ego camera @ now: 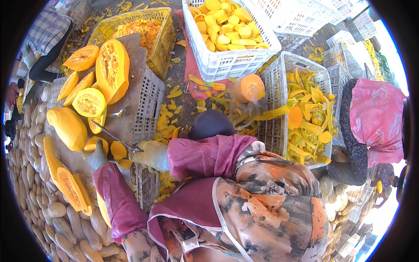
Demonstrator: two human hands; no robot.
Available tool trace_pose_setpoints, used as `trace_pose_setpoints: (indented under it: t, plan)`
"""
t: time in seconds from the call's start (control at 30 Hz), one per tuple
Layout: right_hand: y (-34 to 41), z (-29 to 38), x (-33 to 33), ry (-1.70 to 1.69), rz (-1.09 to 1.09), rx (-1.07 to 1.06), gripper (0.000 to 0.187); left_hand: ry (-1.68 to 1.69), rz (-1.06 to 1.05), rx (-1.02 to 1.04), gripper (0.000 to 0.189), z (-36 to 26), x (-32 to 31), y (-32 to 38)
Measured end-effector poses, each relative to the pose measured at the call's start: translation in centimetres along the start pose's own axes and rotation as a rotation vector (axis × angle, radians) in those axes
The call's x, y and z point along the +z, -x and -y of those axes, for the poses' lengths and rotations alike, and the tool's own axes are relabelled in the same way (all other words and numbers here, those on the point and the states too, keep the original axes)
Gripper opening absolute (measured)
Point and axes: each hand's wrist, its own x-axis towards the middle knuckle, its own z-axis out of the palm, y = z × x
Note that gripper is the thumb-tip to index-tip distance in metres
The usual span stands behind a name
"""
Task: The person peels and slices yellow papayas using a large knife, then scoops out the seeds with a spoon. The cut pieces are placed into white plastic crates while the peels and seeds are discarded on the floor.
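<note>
My right hand [151, 155], in a pale work glove, grips a knife. The thin blade [113, 135] points up and left over the board, beside the cut pumpkin. My left hand [97, 156], also gloved, holds a peeled pumpkin piece [97, 144] against the wooden board [126, 70]. Between the hands lie smaller cut chunks [118, 150]. A whole peeled pumpkin [67, 128] rests just above my left hand. Beyond it are a seedy cut half [89, 102] and a large open half [112, 70]. More halves [70, 186] with seeds lie to the left.
A white crate [229, 65] holds pumpkin chunks; another crate [265, 131] holds peels. A yellow crate [163, 39] contains pulp. A peeler [199, 86] lies on red cloth. Unpeeled pumpkins [57, 209] cover the ground at left. Other people [376, 121] are at right and upper left.
</note>
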Motion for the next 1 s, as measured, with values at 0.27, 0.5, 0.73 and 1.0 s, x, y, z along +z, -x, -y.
trace_pose_setpoints:
  t: [0.27, 0.5, 0.73, 1.0]
  plan:
    - [0.1, 0.0, 0.3, -0.01, -0.039, -0.034, 0.039, 0.859, 0.066, -0.163, 0.043, -8.5, -5.9, 3.7]
    - [-0.4, -0.3, 1.7, 0.117, -0.03, -0.006, 0.035, 1.517, 0.883, 0.442, 0.065, -25.4, -4.9, 1.0]
    - [0.4, -0.3, 2.4, 0.152, 0.016, -0.094, 0.034, 1.111, 0.275, 0.109, 0.08, -11.2, -16.8, -0.9]
    - [-4.8, -2.1, 5.3, 0.34, 0.125, -0.481, 0.023, -0.297, -0.052, -0.116, 0.05, 17.3, -27.0, 14.0]
